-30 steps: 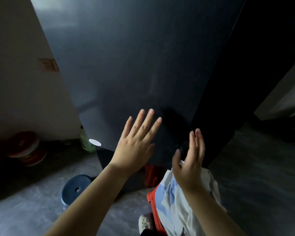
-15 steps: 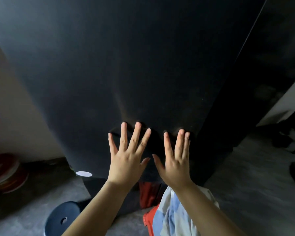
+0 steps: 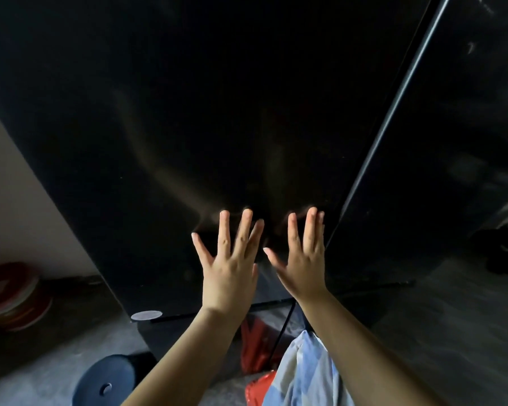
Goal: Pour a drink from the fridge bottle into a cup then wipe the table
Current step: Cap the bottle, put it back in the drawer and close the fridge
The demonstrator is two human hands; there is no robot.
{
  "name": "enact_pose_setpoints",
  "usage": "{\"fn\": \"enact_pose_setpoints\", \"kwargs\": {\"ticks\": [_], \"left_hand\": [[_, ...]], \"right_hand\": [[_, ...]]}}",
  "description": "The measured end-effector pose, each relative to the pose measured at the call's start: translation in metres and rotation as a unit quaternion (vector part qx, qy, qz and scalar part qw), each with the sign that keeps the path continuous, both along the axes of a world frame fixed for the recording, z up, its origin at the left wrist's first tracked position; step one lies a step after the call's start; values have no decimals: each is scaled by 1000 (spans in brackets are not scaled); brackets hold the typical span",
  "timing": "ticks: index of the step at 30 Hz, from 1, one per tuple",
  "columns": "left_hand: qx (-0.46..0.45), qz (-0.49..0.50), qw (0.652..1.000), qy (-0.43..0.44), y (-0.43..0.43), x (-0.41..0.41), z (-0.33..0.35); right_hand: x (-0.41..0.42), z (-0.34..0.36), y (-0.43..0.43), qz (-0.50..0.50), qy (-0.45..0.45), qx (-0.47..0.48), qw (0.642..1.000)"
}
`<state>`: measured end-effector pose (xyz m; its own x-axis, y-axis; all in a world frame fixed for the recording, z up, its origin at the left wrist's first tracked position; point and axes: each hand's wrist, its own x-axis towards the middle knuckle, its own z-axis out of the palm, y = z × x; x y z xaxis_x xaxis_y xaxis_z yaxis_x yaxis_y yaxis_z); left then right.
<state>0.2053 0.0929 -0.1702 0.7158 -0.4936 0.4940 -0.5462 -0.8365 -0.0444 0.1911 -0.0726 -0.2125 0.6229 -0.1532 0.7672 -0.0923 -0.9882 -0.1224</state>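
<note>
Fridge door (image 3: 188, 112), black and glossy, stands closed and fills most of the view. At the far left a stack of red and white round things (image 3: 11, 291) sits on the floor, and a blue round stool (image 3: 106, 382) is near it. The left hand (image 3: 232, 271) lies flat on the lower door with fingers spread. Just beside it, the right hand (image 3: 302, 265) does the same. Right of them is another dark panel (image 3: 452, 142).

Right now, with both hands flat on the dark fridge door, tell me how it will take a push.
The fridge door is a tall flat panel, so it is likely stiff and swings as one piece. Its glossy face, mirroring the left hand and right hand, may be slippery.
</note>
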Motion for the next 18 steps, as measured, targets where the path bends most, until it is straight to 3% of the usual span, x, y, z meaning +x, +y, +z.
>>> {"fn": "enact_pose_setpoints", "kwargs": {"ticks": [4,10,18], "left_hand": [[-6,-14,1000,-9,8,-5,8],[-61,-23,997,31,56,-25,25],[-131,158,979,14,211,-81,42]], "right_hand": [[-4,6,6,22,4,22,1000],[-20,30,46,75,-33,139,987],[-41,73,203,295,71,119,945]]}}
